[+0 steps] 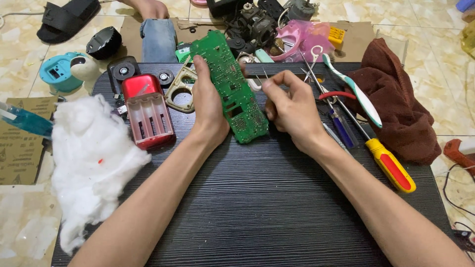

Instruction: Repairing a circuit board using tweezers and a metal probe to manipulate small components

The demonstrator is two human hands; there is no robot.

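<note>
My left hand [208,106] grips a long green circuit board [228,84], holding it tilted above the dark ribbed board [257,207] that serves as a work surface. My right hand [292,109] is right beside the circuit board, its fingers pinched on a thin metal tool [255,76], probably tweezers, whose tip touches the board's right edge. Most of the tool is hidden by my fingers.
A red battery housing [147,116] and white cotton wadding [91,158] lie on the left. Screwdrivers [386,160], a toothbrush [354,89] and a brown cloth [401,104] lie on the right. Motor parts, pink plastic [297,39] and a knee in jeans [158,39] are behind.
</note>
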